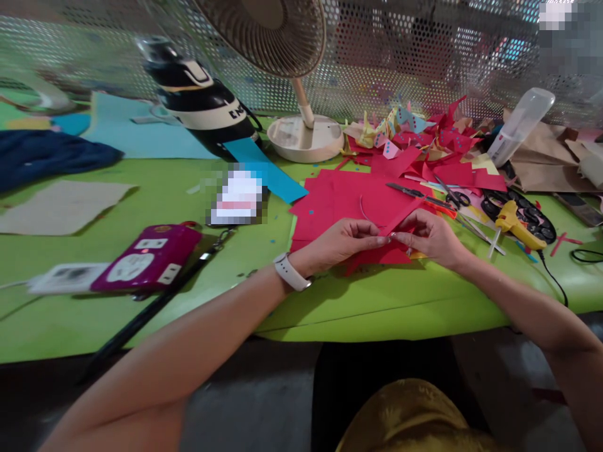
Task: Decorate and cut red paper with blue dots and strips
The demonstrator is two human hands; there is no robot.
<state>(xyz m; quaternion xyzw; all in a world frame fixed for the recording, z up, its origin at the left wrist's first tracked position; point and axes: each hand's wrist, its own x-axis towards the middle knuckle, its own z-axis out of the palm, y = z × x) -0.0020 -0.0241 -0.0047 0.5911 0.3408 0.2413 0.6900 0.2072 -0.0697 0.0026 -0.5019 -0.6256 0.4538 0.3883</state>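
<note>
My left hand point(343, 242) and my right hand point(431, 235) meet over a folded piece of red paper point(386, 254) on a green table point(188, 301). Both pinch the paper's raised fold between thumb and fingers. A white watch band point(291, 271) sits on my left wrist. More red paper sheets point(339, 201) lie flat just behind my hands.
A desk fan point(301, 132) stands at the back, with a dark bottle point(202, 103) lying to its left. Scissors point(450, 194), a yellow glue gun point(516, 225), a heap of folded paper shapes point(414, 135) and brown paper point(546, 160) lie right. A purple power strip point(148, 257) sits left.
</note>
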